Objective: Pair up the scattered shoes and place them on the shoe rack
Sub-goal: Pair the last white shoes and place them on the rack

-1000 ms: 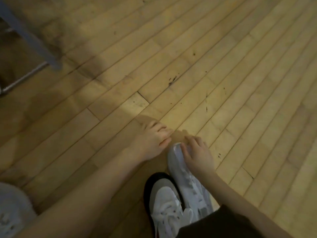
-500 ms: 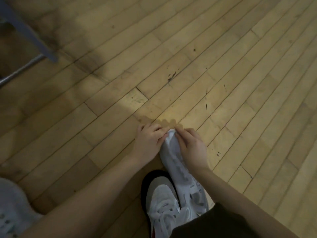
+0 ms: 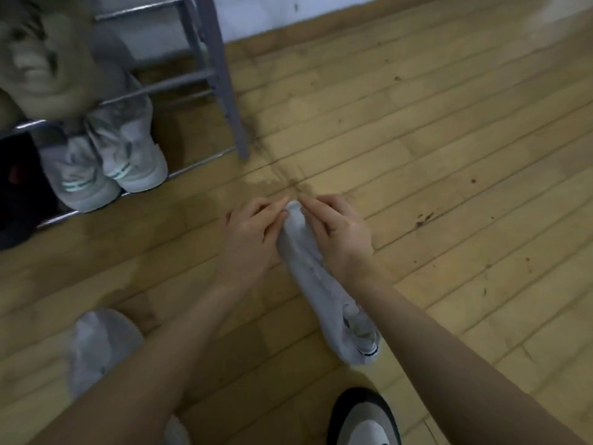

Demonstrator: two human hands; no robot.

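Observation:
A white sneaker is held above the wooden floor, toe pointing away from me. My left hand pinches its toe from the left and my right hand grips the toe from the right. The grey metal shoe rack stands at the upper left. A pair of grey sneakers with green stripes sits on its low shelf, heels toward me. A beige shoe rests on a higher shelf, blurred.
Another white sneaker lies on the floor at the lower left, partly under my left arm. A white shoe with a black sole is at the bottom edge. Something dark sits at the rack's left end. A white wall runs behind.
The view has swung up and left, bringing the shoe rack into sight. Both hands have lifted the white sneaker by its toe, away from the shoe with the black sole.

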